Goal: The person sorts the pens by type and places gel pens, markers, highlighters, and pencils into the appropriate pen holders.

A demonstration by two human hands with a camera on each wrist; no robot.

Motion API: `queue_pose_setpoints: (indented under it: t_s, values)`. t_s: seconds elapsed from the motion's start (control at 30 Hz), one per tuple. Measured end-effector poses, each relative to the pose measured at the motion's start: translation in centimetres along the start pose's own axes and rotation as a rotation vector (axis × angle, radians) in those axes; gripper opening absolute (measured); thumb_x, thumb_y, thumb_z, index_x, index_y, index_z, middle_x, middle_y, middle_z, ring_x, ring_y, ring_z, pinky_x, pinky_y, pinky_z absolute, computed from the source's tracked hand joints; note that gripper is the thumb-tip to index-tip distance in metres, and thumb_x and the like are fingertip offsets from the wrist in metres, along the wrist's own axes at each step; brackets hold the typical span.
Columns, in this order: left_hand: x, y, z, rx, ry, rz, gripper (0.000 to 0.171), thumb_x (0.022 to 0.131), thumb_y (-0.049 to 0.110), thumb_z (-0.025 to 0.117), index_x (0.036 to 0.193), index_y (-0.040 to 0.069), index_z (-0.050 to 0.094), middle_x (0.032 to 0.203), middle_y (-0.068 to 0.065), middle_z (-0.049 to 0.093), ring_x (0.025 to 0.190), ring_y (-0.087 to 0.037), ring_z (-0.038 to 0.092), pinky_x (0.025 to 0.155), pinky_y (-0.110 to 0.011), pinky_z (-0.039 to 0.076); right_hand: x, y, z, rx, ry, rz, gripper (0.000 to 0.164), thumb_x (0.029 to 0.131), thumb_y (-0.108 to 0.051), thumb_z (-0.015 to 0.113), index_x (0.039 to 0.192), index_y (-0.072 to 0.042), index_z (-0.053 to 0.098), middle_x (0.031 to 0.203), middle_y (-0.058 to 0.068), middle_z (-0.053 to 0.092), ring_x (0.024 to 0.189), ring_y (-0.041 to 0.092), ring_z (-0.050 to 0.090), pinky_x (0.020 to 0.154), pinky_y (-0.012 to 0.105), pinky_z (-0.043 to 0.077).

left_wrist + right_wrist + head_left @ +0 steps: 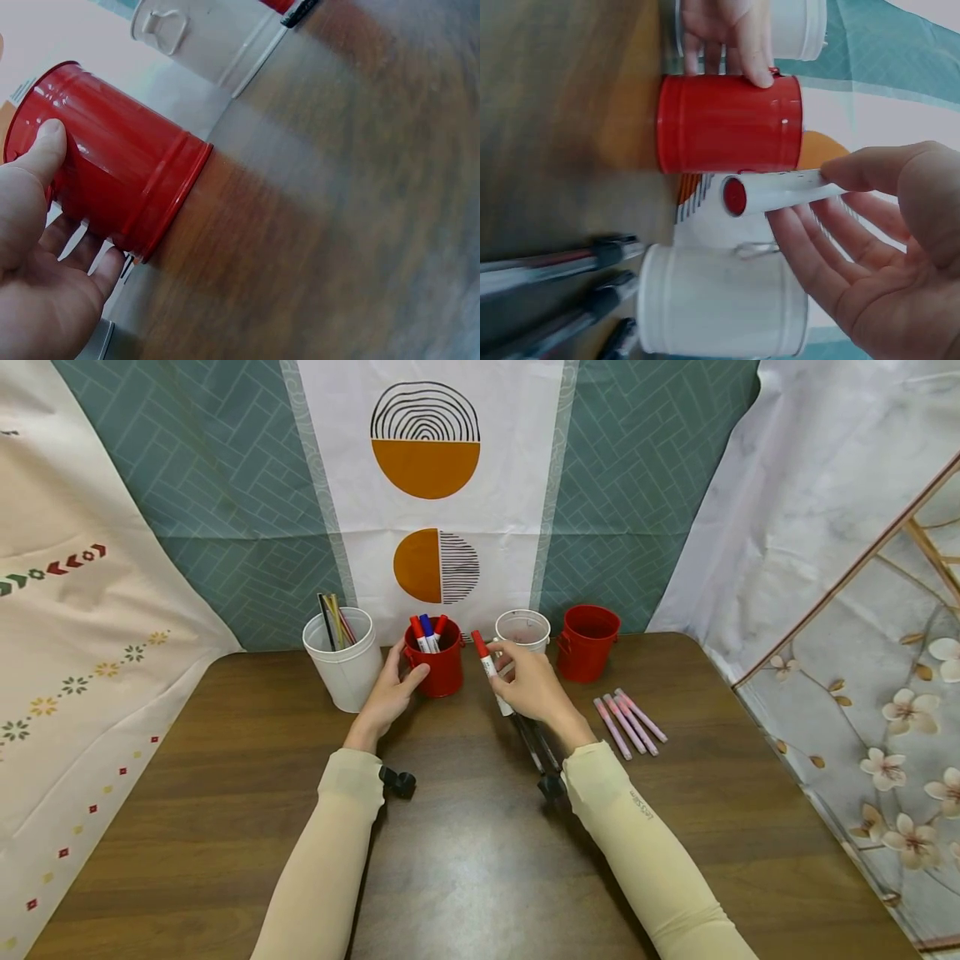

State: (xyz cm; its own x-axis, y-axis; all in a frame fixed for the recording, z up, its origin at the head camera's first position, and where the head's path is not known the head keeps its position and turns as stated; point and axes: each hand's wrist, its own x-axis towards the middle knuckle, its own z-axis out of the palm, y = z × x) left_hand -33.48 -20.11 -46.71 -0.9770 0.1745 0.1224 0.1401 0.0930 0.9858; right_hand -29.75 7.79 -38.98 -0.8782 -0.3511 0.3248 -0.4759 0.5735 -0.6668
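With thumb and fingers around its side, my left hand (384, 695) grips a small red bucket (444, 675) standing on the table. Two red-capped markers and a blue-capped one (427, 628) stick out of that bucket. My right hand (534, 687) pinches a white marker with a red cap (488, 667) between thumb and fingers, just right of the red bucket. The marker is tilted, cap end up; in the right wrist view its red bottom end (735, 196) faces the camera. Behind the right hand is a small white bucket (716, 300).
A white bucket (347, 677) with several pencils stands at the left. Another red bucket (588, 656) is at the back right. Several pink-purple pens (617, 727) lie to the right on the wooden table (480, 860). Black pens (527, 742) lie under the right hand.
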Motion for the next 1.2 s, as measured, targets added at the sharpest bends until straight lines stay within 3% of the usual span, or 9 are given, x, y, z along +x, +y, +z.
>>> queue_pose_setpoints:
  t_s: [0.23,0.6,0.83,1.2]
  values:
    - [0.2,-0.6,0.0,0.029,0.016,0.030,0.078,0.109,0.021,0.060,0.172,0.022,0.013,0.176,-0.007,0.021,0.163,-0.028,0.019,0.132,-0.046,0.019,2.3,-1.7,-0.6,0.082,0.067,-0.001,0.046,0.097,-0.007,0.072,0.142,-0.007,0.063,0.107,0.013,0.074,0.087,0.026,0.074,0.080,0.040,0.064]
    - [0.1,-0.4,0.0,0.023,0.015,0.017,0.078,0.109,0.022,0.060,0.172,0.022,0.013,0.176,-0.009,0.020,0.163,-0.029,0.018,0.132,-0.046,0.017,6.1,-4.4,-1.0,0.194,0.194,0.043,0.050,0.097,-0.013,0.074,0.145,-0.010,0.059,0.110,0.012,0.070,0.094,0.026,0.074,0.081,0.038,0.064]
    - [0.5,-0.5,-0.2,-0.015,-0.003,-0.006,0.080,0.109,0.016,0.060,0.172,0.017,0.011,0.177,-0.013,0.018,0.163,-0.033,0.015,0.132,-0.050,0.015,8.2,-5.8,-0.6,0.216,0.211,-0.014,0.048,0.098,-0.009,0.074,0.143,-0.007,0.059,0.108,0.013,0.067,0.092,0.028,0.073,0.085,0.036,0.064]
    - [0.1,-0.6,0.0,0.028,0.015,0.022,0.079,0.109,0.025,0.062,0.172,0.024,0.014,0.176,-0.008,0.022,0.162,-0.030,0.020,0.132,-0.049,0.018,10.7,-5.6,1.5,0.231,0.230,-0.058,0.044,0.097,-0.009,0.075,0.137,-0.007,0.059,0.107,0.013,0.069,0.089,0.023,0.073,0.086,0.031,0.063]
